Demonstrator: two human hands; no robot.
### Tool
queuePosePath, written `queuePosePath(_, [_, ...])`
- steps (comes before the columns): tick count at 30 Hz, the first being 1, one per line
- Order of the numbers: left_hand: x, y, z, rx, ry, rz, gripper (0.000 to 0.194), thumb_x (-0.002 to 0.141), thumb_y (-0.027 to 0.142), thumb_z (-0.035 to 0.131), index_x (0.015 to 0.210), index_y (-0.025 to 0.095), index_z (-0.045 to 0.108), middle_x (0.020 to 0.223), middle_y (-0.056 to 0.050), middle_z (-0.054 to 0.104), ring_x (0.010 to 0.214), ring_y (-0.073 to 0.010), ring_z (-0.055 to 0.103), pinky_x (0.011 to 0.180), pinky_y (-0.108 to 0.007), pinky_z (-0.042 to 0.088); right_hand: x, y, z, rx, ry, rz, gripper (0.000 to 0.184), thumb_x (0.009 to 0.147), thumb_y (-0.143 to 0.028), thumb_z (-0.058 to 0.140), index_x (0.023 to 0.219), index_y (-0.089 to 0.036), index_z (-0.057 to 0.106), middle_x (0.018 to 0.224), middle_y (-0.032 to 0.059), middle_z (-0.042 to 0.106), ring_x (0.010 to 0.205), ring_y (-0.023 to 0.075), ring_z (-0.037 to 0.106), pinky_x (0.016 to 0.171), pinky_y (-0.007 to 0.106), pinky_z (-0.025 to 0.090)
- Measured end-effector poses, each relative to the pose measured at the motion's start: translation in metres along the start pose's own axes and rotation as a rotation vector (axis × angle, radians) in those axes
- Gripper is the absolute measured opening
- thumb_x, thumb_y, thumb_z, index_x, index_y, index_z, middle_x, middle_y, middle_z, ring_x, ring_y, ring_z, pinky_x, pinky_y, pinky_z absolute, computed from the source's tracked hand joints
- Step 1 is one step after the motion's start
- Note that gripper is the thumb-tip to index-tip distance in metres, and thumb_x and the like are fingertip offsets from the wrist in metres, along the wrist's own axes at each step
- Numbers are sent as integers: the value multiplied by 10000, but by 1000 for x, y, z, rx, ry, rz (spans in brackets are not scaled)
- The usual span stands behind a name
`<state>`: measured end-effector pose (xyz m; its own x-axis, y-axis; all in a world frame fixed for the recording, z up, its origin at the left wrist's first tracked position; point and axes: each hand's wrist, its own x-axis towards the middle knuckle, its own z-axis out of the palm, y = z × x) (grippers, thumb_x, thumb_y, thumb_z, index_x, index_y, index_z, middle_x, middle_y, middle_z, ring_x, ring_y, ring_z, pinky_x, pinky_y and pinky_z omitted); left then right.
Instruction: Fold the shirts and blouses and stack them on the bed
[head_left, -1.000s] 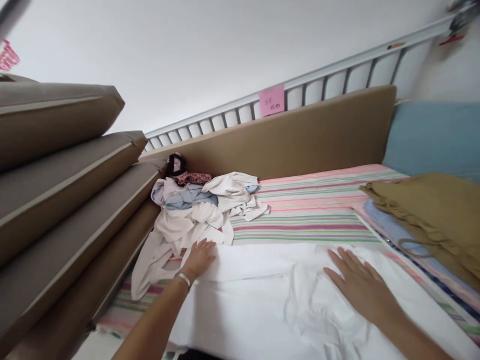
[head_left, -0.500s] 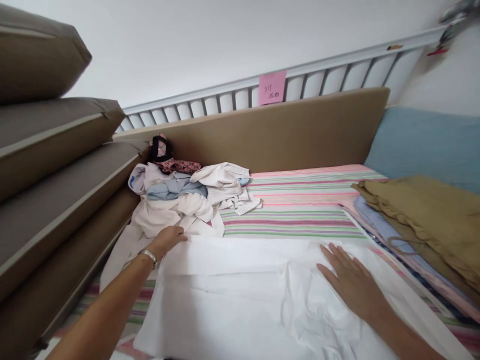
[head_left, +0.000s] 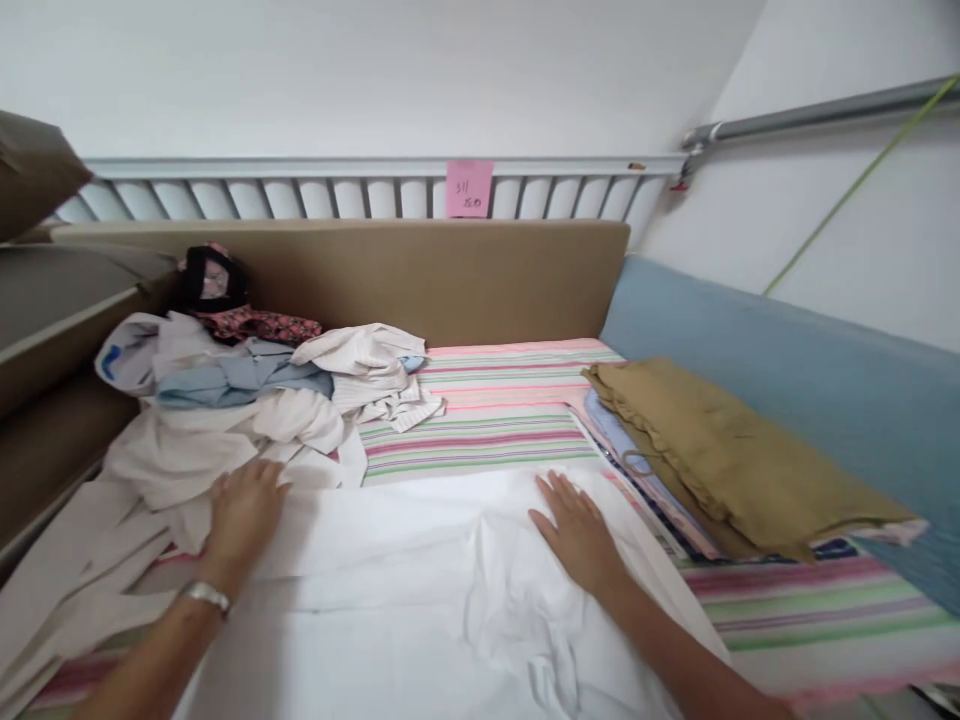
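Touching white cloth [head_left: 375,630]: right hand [head_left: 576,535]

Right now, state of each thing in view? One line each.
White cloth: spread out, flatter at left, rumpled near the right hand.
Left hand: at the cloth's left edge, grip unclear.
Right hand: palm down, fingers spread on the cloth.
Blue-grey garment: crumpled, in the pile.
Olive garment: folded, atop a stack.
Striped sheet: laid flat, partly covered.
Pink note: fixed to the railing, written on.
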<state>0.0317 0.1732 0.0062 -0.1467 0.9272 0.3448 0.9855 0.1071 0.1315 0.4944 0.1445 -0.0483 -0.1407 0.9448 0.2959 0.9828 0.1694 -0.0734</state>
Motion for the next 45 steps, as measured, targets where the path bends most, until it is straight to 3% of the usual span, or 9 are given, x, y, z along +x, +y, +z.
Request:
queuePosePath(4, [-57,91,8,-73,-147,314,476,880,448,377,1322,271,404,1432,-85,396,1324,-277,320,1064,-545,199,-1,2,5,-58,28,-24,564,910,-475,241,1317,-149,456,1393,148,420,1309,285,348,1046,469,307])
queuePosePath(7, [-82,114,20,-130,-277,388,564,883,521,302,1394,283,288,1487,-63,290,1365,-276,244,1070,-554,221,-3,8,18,-68,110,-59,611,905,-488,193,1281,-111,493,1357,176,460,1280,306,387,1011,491,330])
queuePosePath(14, [-80,33,5,-10,-259,141,530,896,472,313,1365,229,355,1480,-69,307,1374,-267,223,1093,-543,196,-1,17,39,-12,220,-97,731,861,-566,121,1250,-96,524,1327,181,491,1249,336,414,983,518,333])
queuePosePath(19, [-107,-9,-15,-14,-15,-230,497,898,381,323,1349,176,362,1438,-102,378,1331,-214,317,1088,-383,260,-1,15,41,35,228,-67,692,841,-553,173,1241,-110,525,1326,176,494,1253,336,409,989,525,322])
queuePosePath(24, [-114,-30,-33,-17,-44,-431,447,873,437,329,1085,128,571,1042,-151,650,1009,-253,589,881,-369,415,-2,13,41,62,232,-55,663,831,-534,200,1239,-123,524,1323,171,498,1261,335,400,1003,526,306])
queuePosePath(30, [-95,-36,-31,-86,-181,-547,526,796,566,415,1024,123,583,979,-164,681,890,-263,645,732,-339,461,1,12,33,77,209,-13,620,849,-494,224,1215,-124,562,1327,174,493,1257,328,405,1002,515,318])
queuePosePath(33, [-89,-42,-28,-165,-218,-501,493,797,507,455,1122,151,555,1062,-131,674,960,-229,637,789,-307,457,2,-10,2,122,202,-42,567,868,-461,256,1211,-133,565,1349,157,475,1289,309,369,1042,523,275])
queuePosePath(38, [-86,-53,-25,-274,-212,-412,388,805,418,441,1023,140,602,996,-105,692,942,-215,639,822,-302,453,0,-96,-46,335,26,-345,533,879,-468,391,1349,-220,426,1466,72,307,1359,239,249,1114,483,183])
queuePosePath(45, [-89,-58,-29,-304,-115,-335,315,776,452,412,755,183,574,775,-52,679,763,-224,630,692,-317,468,-15,-153,-14,454,-248,-385,556,885,-469,411,1371,-200,396,1463,99,283,1359,275,235,1110,532,160])
